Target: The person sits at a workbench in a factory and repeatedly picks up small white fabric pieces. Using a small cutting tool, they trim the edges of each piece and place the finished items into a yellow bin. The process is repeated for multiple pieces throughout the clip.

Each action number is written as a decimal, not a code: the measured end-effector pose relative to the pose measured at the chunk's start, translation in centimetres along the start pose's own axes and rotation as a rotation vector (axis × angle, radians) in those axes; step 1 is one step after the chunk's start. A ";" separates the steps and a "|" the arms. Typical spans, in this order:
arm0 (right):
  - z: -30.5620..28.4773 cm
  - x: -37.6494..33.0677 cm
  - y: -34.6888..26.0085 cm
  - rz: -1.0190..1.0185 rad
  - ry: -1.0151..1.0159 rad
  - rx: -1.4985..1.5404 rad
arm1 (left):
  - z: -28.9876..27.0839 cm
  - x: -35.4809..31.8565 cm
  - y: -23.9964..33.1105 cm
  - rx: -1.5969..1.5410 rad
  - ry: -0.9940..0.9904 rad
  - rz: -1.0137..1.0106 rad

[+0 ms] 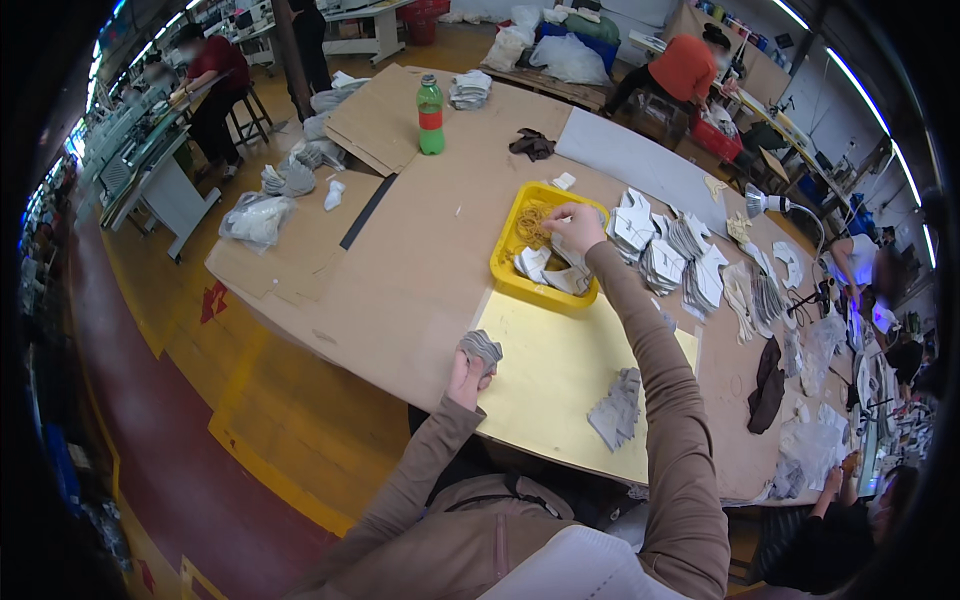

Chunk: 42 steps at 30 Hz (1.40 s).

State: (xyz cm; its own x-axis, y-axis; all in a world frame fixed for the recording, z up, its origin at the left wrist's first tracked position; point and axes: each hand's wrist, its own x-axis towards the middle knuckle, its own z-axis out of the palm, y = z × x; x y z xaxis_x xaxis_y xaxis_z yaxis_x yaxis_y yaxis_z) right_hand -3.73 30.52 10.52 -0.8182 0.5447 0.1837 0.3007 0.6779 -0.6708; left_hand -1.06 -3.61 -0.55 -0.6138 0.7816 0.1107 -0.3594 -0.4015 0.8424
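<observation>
My left hand [470,380] is closed around a small stack of grey cut pieces [482,347], held up over the left edge of a pale yellow sheet [530,390]. My right arm reaches forward to a yellow plastic basket [548,295]. Over its upper part, my right hand [577,228] has its fingers pinched together beside a tangle of yellow rubber bands [532,222]; what is between the fingertips is too small to make out. White and grey cut pieces [532,264] lie in the basket's near end. Another pile of grey pieces [615,410] rests on the sheet's right side.
Stacks of white-topped cut pieces [662,262] stand right of the basket. Farther off are a green bottle [430,115], dark cloth [532,145] and cardboard [370,115]. A lamp [765,201] and brown cloth [767,385] are at the right. Other people work around the table.
</observation>
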 end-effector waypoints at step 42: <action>1.3 -8.7 -9.6 0.062 -0.624 0.760 | -1.6 1.1 -1.2 -0.318 0.020 -0.224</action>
State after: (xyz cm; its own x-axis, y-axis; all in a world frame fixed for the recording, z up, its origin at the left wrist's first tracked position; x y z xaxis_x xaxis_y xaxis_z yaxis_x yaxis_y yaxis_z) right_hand -0.09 18.63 14.46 -0.9892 0.0622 -0.1328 0.1354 0.0402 -0.9900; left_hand -2.40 -3.02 -2.28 -0.5079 0.8585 -0.0710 -0.6843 -0.3521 0.6385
